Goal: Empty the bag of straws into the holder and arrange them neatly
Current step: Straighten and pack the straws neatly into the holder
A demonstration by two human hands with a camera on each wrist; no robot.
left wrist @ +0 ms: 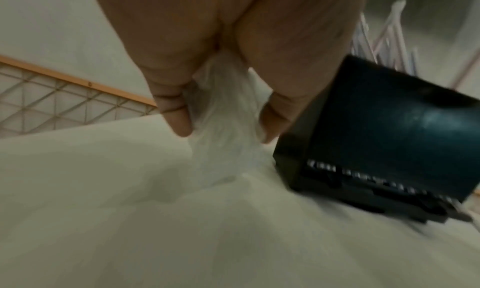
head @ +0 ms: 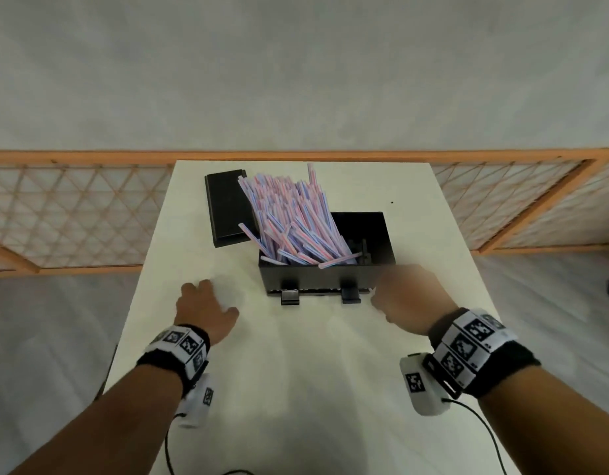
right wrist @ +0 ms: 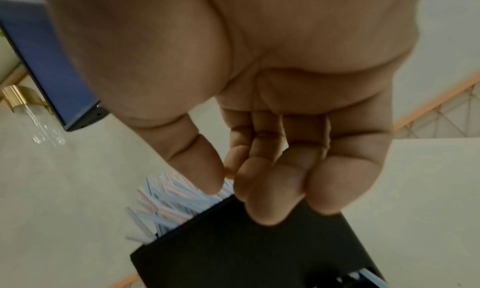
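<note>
A black box-shaped straw holder [head: 327,279] stands open on the white table [head: 296,389]. Many pink and blue striped straws [head: 289,214] lean out of it in a loose heap toward the back left. My left hand [head: 207,299] rests on the table left of the holder. In the left wrist view the left hand [left wrist: 224,130] grips a crumpled clear plastic bag [left wrist: 221,148] beside the holder [left wrist: 376,128]. My right hand [head: 399,293] hovers, blurred, at the holder's front right corner. Seen from the right wrist, the right hand [right wrist: 241,193] has loosely curled fingers and holds nothing, above the holder [right wrist: 233,251] and straws [right wrist: 168,202].
A flat black lid [head: 226,207] lies on the table behind and left of the holder, partly under the straws. An orange wooden lattice fence [head: 73,214] runs behind the table. Wrist-camera cables [head: 167,450] trail over the near table edge.
</note>
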